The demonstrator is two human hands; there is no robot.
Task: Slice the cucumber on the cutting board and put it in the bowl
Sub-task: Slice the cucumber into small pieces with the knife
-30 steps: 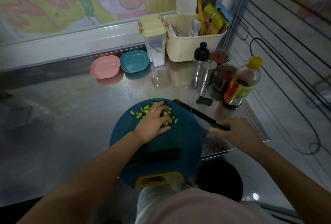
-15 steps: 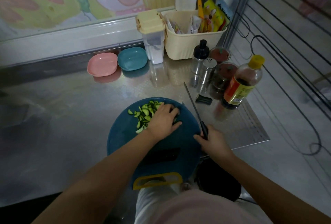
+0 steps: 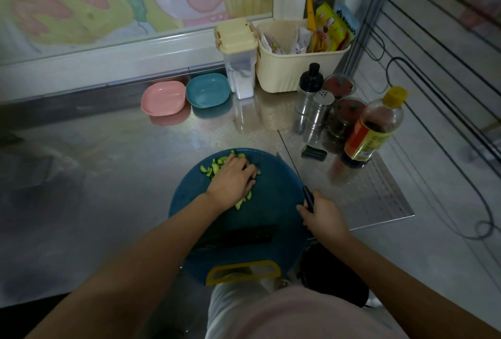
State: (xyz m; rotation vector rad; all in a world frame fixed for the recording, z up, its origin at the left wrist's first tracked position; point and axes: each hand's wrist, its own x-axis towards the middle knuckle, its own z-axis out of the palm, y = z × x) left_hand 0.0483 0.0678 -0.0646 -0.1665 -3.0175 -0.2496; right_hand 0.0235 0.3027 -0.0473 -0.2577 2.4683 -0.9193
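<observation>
**Listener:** What do you see at the far left?

**Operator:** From the head camera I see a steel counter (image 3: 108, 162). At its far edge a pink bowl (image 3: 163, 98) and a teal bowl (image 3: 208, 90) sit side by side, touching; both show bare insides.

**Listener:** Where is the cucumber?

**Operator:** Nearer me is a round blue cutting board (image 3: 265, 203), its yellow handle at the near edge. The cucumber slices (image 3: 214, 168) lie in a loose pile on the board's far left part, well apart from both bowls. The left hand (image 3: 231, 181) rests palm down on the pile, fingers close together and laid over the pieces.

**Listener:** What is to the right?

**Operator:** Far back, just right of the teal bowl, is a clear box (image 3: 240, 67) with a cream lid and white powder inside. Beside it, a cream basket (image 3: 295, 67) holds paper and yellow packets standing upright. At the board's right edge the right hand (image 3: 324, 216) has its fingers wrapped around the dark handle of a knife (image 3: 291, 160), blade pointing away. I cannot tell if the blade touches the board.

**Listener:** And past that?

**Operator:** A black-capped bottle (image 3: 309, 86), a metal shaker (image 3: 321, 111), two jars (image 3: 344, 119) of dark red contents, then an oil bottle (image 3: 371, 132) with a yellow cap, holding dark liquid.
</observation>
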